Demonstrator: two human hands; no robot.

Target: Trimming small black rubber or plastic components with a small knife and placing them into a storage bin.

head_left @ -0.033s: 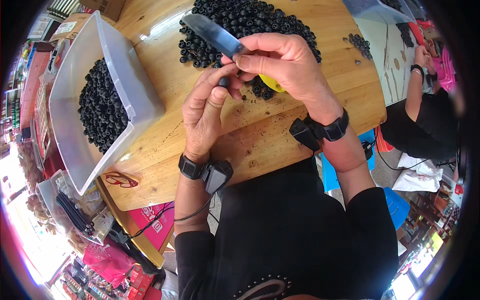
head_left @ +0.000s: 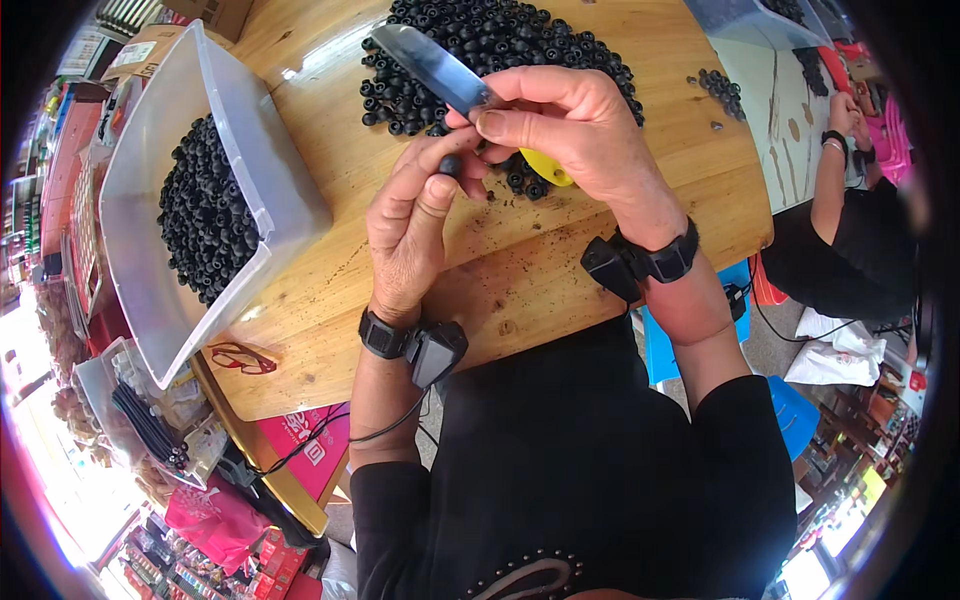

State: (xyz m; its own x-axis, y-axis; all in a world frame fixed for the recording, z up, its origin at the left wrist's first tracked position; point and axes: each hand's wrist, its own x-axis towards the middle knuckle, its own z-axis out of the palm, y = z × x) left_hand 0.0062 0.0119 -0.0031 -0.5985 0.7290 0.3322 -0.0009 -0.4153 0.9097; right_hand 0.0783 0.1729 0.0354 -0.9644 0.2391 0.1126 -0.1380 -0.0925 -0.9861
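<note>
Between the thumb and fingers of my left hand (head_left: 408,215) is a small black round piece (head_left: 450,164), pinched near the tips. My right hand (head_left: 570,125) grips a knife by its yellow handle (head_left: 546,168). The knife's broad metal blade (head_left: 432,68) points up and to the left. My hands meet at the fingertips, and the right thumb lies near the base of the blade. Just beyond them spreads a pile of small black round pieces (head_left: 500,45), many with a hole in the top. Part of the handle is hidden by my right fingers.
At the left stands a clear plastic bin (head_left: 285,165) holding many of the same pieces. Red-framed glasses (head_left: 242,359) lie by the wooden table's (head_left: 500,310) near-left edge. Dark crumbs dot the wood. On the right sits another person (head_left: 840,230) with hands at a pale table.
</note>
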